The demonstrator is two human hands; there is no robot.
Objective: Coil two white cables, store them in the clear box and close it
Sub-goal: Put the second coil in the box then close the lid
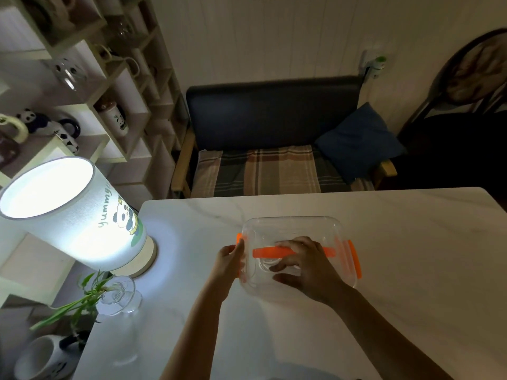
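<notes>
Clear box (297, 229) sits mid-table, nearer the far edge of the white table (411, 270), lid on. Left hand (229, 260) pinches the orange latch (239, 239) at its left end. Right hand (304, 266) rests flat on the lid, fingers relaxed, over the orange handle (270, 252). White cables (267, 263) dimly visible inside.

Clear box (293, 229) with orange handle (271, 252) and orange clasps (355, 259), white marbled table (411, 270), plaid bench cushion (274, 171), blue pillow (359, 141)

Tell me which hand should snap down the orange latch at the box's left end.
Left, probably: the left hand already touches that orange latch, while the right hand lies over the clear box lid.
</notes>
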